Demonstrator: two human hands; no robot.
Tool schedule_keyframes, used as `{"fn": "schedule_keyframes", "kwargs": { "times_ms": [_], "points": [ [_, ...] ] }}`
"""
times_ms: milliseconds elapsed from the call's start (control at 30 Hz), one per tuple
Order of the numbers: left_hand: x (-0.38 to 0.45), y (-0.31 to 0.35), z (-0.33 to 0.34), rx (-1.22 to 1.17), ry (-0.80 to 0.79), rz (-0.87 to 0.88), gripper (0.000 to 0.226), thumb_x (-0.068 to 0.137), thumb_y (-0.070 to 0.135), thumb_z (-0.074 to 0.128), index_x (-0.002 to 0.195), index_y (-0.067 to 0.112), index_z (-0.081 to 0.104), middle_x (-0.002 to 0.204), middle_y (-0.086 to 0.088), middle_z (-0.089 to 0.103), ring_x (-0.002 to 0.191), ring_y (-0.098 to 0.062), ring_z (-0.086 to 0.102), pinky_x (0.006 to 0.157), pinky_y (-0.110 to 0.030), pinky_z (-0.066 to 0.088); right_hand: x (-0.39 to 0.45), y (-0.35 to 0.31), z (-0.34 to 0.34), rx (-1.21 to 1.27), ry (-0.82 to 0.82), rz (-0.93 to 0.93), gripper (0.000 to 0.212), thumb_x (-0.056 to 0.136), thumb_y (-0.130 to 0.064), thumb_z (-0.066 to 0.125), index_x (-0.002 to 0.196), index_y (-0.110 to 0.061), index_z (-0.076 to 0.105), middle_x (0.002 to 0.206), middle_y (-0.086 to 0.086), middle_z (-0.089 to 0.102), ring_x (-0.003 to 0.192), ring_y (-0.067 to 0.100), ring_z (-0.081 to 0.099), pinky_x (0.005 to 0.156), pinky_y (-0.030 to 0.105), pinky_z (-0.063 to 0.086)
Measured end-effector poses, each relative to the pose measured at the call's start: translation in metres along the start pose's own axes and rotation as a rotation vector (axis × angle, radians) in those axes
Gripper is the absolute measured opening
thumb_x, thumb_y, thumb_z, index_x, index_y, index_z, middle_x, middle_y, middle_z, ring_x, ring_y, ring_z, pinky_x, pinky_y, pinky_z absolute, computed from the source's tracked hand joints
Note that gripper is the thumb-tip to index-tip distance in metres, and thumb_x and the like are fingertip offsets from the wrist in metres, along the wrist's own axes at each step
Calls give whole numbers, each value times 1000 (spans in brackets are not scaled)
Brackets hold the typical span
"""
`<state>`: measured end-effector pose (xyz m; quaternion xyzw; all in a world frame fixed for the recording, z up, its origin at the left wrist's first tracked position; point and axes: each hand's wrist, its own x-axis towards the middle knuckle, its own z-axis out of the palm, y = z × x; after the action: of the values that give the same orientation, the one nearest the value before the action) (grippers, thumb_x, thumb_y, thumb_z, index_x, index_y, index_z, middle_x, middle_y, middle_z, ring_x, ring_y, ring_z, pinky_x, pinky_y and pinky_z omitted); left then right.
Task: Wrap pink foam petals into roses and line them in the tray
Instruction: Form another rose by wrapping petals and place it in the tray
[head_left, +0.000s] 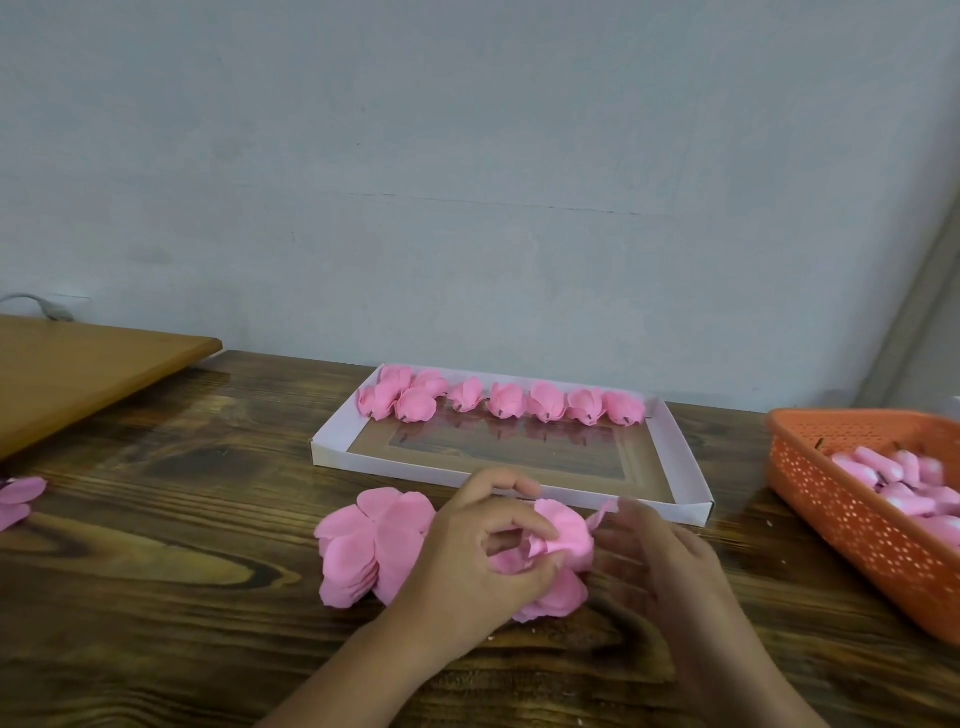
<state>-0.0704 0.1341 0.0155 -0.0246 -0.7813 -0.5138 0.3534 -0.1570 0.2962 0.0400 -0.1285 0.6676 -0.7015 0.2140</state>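
Mid-wrap, by the look of it: left hand (478, 561) curled round a half-rolled pink foam rose (563, 535), thumb and fingers pinching its folded base just above the dark-grained wooden desk (156, 571). Right hand (660, 551) blurred, just right of the rose, fingers loosely spread near a loose petal edge; whether touching it, cannot tell.

Directly left of the rose, partly under the left hand, a stack of flat pink foam petal sheets (369, 545). Beyond the hands, a shallow white cardboard tray (685, 467) with a row of finished pink roses (504, 400) along its far wall, crowded and doubled at the left end; near half bare.

To do the step well:
- Keep the pinch low at the base, so the layers cannot spring open.
- Draw each petal snug round the core with the right hand, overlapping the last.
- Avoid crushing the soft foam; likely to crease under a hard squeeze.
- Place beside the row, stem end toward the near side like the others.

At far right, an orange perforated plastic basket (852, 519) holding pale pink pieces (904, 483), blurred.
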Motion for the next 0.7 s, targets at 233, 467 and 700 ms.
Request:
{"fn": "schedule_keyframes", "kwargs": {
  "times_ms": [233, 467, 700],
  "points": [
    [-4, 2, 3, 33, -62, 12, 16, 73, 31, 79, 88, 31, 75, 114, 22, 59, 113, -10, 64, 83, -22, 60, 0, 2, 5, -123, 39, 11, 22, 93, -25, 65, 81, -15, 80, 82, 11, 77, 77, 23, 74, 70, 35, 62],
    [-7, 0, 3, 108, -174, 20, 20, 76, 34, 76, 96, 34, 73, 116, 24, 57, 111, -10, 63, 85, -27, 60, -9, 5, 10, -390, 148, -348, 24, 90, -26, 62, 78, -42, 75, 70, -7, 75, 68, 13, 73, 64, 42, 62],
    [-6, 0, 5, 51, -163, 60, 14, 77, 33, 77, 91, 28, 76, 125, 23, 54, 113, -14, 66, 85, -26, 60, -17, 6, 15, -468, -8, -561, 47, 92, -18, 66, 90, -64, 69, 77, -23, 75, 71, -4, 71, 60, 12, 54]
  ]
}}
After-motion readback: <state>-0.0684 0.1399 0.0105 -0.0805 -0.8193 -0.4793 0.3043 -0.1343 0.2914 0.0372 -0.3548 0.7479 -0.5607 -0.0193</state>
